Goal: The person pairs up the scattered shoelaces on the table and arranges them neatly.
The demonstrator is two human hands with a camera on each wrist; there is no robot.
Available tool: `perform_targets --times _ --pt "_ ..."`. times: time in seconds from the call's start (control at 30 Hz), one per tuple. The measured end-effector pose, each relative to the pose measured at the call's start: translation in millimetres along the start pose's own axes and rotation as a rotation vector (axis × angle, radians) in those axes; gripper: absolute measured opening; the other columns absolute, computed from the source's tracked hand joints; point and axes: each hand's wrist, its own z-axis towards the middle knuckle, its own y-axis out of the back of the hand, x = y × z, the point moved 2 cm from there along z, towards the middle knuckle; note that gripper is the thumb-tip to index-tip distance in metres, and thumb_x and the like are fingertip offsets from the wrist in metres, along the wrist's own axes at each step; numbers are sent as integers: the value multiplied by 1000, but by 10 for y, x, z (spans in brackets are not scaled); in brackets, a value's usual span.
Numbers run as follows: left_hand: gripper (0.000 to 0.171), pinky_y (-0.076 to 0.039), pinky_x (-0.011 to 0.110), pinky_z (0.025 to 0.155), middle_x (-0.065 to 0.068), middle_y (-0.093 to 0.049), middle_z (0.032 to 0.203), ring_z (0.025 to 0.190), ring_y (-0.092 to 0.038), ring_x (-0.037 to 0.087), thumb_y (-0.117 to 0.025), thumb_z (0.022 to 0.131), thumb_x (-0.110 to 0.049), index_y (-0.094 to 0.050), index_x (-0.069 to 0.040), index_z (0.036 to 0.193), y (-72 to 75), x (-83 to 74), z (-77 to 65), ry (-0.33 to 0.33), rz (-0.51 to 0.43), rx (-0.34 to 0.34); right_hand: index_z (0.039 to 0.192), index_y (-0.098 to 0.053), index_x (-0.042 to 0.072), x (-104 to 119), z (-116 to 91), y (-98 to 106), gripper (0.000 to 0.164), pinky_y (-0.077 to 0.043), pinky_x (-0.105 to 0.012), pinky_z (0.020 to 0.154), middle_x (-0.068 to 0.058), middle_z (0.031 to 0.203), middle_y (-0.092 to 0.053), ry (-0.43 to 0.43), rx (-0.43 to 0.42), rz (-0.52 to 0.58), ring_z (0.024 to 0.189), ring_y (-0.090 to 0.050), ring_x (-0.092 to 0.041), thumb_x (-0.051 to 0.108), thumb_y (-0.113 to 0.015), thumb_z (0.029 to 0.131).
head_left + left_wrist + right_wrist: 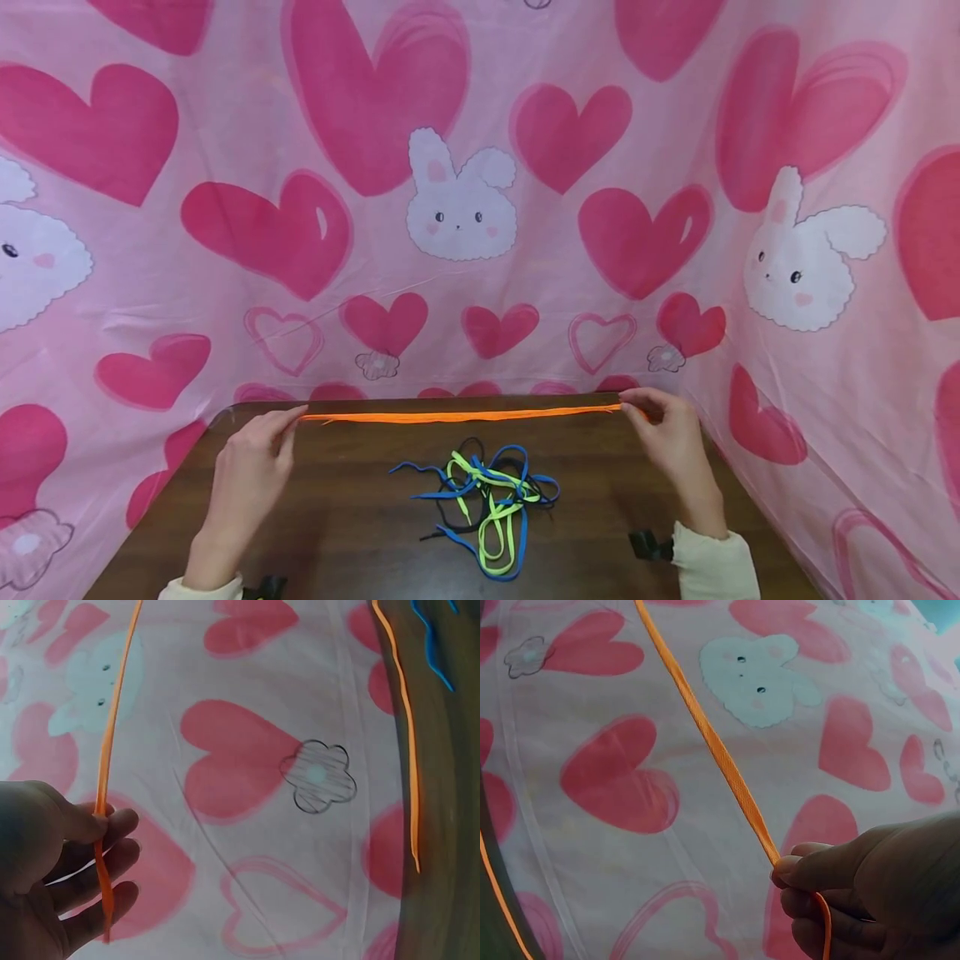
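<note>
The left hand [251, 462] stretches toward the far side from the near left, leaning right, with its wrist [213, 542] nearer than its fingertips. Its thumb [79, 823] pinches, while the lower fingers [126, 853] fan apart, slightly bent. Well apart on the right, the right hand [670, 433] leans left, its thumb [817, 866] also pinching, the lower fingers [804, 936] curled beneath.
</note>
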Motion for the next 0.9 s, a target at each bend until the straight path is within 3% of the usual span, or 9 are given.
perform_targets --times 0.27,0.43,0.57,0.67,0.8,0.9 --pt "25 -51 59 60 18 -74 89 80 -70 41 -79 77 8 -77 -3 100 38 188 -68 -21 46 16 102 -77 0 -121 -38 32 15 -41 -2 76 -17 96 -76 -8 37 -46 87 -70 -31 0 -78 86" --pt "24 -50 60 57 20 -73 87 78 -68 44 -82 76 4 -76 -2 98 101 267 -91 2 72 39 97 -77 0 -190 -50 47 14 -41 0 74 -15 91 -77 18 18 -79 84 -70 -31 -3 -80 83" --pt "23 -50 59 53 21 -73 87 77 -67 46 -83 76 1 -76 -1 98 136 322 -108 25 90 63 97 -77 0 -266 -50 63 14 -58 -21 77 -16 91 -76 7 36 -113 83 -71 -31 -2 -80 84" --pt "23 -49 56 49 21 -72 84 75 -66 45 -84 75 0 -75 -2 97 138 357 -120 25 101 73 100 -77 0 -333 -55 81 15 -61 -36 74 -16 92 -76 -25 74 -132 82 -70 -30 1 -79 85" --pt "22 -45 49 45 19 -71 79 71 -65 42 -86 73 -1 -75 -3 91 128 402 -134 7 106 58 99 -76 0 -409 -60 96 14 -57 -21 68 -16 91 -75 -30 92 -144 77 -68 -27 1 -80 85" --pt "22 -43 47 44 16 -71 77 72 -66 40 -88 70 -2 -75 -4 87 126 439 -152 -5 105 36 96 -77 -2 -451 -72 97 14 -56 -20 66 -17 88 -75 -9 87 -138 75 -69 -28 -2 -80 83"
